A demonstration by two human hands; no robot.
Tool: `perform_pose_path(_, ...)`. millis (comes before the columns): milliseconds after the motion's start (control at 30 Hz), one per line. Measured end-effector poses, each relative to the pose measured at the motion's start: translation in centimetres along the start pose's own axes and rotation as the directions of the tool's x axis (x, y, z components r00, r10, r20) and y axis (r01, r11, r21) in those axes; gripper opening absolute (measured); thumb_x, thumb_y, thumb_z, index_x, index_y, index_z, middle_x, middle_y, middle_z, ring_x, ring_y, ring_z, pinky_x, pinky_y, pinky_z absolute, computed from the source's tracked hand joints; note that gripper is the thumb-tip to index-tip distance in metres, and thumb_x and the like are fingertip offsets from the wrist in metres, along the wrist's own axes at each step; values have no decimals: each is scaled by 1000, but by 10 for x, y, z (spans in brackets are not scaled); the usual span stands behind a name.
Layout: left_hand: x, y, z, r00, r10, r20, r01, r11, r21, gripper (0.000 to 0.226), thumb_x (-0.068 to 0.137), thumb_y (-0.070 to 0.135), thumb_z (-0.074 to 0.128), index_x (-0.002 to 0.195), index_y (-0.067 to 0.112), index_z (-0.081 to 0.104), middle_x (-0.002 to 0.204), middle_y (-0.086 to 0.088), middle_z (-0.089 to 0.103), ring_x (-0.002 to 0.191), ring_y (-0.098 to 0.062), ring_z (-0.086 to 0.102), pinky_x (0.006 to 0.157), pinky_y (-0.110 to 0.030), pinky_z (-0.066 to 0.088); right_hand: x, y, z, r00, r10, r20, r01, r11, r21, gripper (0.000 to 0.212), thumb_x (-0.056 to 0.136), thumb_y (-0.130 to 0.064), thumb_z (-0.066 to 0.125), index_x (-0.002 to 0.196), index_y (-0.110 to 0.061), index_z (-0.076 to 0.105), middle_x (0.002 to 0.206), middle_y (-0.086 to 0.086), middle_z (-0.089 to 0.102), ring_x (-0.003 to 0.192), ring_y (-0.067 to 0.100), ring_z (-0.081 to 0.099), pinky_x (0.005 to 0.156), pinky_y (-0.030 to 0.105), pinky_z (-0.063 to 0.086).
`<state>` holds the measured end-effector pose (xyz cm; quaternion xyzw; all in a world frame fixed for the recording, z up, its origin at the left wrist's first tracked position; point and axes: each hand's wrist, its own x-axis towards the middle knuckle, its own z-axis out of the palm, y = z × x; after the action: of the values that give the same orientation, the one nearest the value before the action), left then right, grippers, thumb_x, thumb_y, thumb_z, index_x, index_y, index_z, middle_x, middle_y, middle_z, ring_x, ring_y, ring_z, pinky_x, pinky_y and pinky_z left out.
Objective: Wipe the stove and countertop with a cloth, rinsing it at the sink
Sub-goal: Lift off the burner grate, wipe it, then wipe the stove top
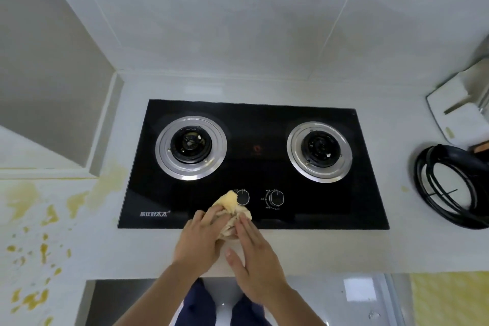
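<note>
A black glass stove (pixel 254 164) with two burners and two knobs is set into the white countertop (pixel 397 249). A crumpled yellowish cloth (pixel 232 206) lies bunched over the stove's front edge, beside the left knob (pixel 243 197). My left hand (pixel 198 238) grips the cloth from the left, fingers curled into it. From the right, my right hand (pixel 251 251) has straight fingers laid against the cloth. The lower part of the cloth is hidden between the hands.
Yellow stains (pixel 34 219) spatter the counter and wall at the left. Black ring-shaped pan supports (pixel 449 188) lie on the counter at the right, with a white board (pixel 455 111) behind them. Tiled wall stands at the back.
</note>
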<state>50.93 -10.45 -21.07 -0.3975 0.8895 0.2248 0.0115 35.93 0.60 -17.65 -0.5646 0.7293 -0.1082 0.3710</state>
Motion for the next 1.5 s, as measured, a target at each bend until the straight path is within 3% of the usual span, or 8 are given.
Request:
perform_pose_path(200,-12,-47,-27,957,-289,-12,289,957,13,65,83,26,68,143,41,47,151,16,39,106,-20,52,84,-34,53,53,-60,-2,985,-104,139,110,993,-39,82,103,-69,20,165,-20,2,171,-10,-12,154,1,-17,126,25,-5)
perform_pose_path(567,17,-121,-71,789,-599,-136,587,800,-123,38,94,52,54,128,34,54,121,7,50,104,-19,55,73,-36,50,140,-144,2,968,-208,140,190,973,133,68,104,-62,32,162,-30,17,172,-13,-6,154,-2,-15,125,34,14)
perform_pose_path(700,50,-156,-90,720,-680,-135,649,730,-213,36,97,33,57,128,15,50,125,-10,48,95,-37,63,71,-46,51,157,-163,-6,968,-243,-57,249,949,193,56,108,-53,31,159,-30,30,171,-10,15,156,0,2,126,30,14)
perform_pose_path(833,108,-192,-119,706,-684,-183,654,729,-201,38,102,28,52,130,2,49,132,-20,44,97,-46,61,75,-45,42,140,-150,2,919,-218,-329,318,902,291,48,109,-51,35,146,-26,52,147,-15,51,140,6,40,114,30,38)
perform_pose_path(967,183,-204,-144,718,-673,-177,661,739,-132,43,102,33,49,133,3,47,134,-21,42,112,-47,57,86,-52,46,114,-98,2,917,-34,-397,188,916,355,43,106,-53,38,129,-28,65,129,-24,56,129,9,50,101,27,46)
perform_pose_path(1200,273,-172,-155,879,-465,-105,473,878,73,51,97,38,52,141,15,45,139,-14,46,128,-42,45,97,-55,45,96,-45,-59,767,265,-584,54,881,470,41,103,-49,35,118,-33,70,119,-21,66,122,10,56,95,15,43)
perform_pose_path(1367,298,-84,-124,995,-102,5,98,967,236,55,96,41,58,146,25,42,148,-6,44,129,-36,47,99,-53,43,88,-1,-75,732,355,-581,-71,888,454,37,100,-49,39,114,-35,70,112,-23,66,116,1,53,88,12,40)
perform_pose_path(1500,290,2,-73,978,158,139,-189,950,247,57,95,39,60,146,26,40,151,-3,41,125,-32,47,96,-51,44,80,17,-73,728,357,-586,-119,907,404,32,100,-40,43,114,-32,71,114,-26,64,117,-3,49,89,4,35)
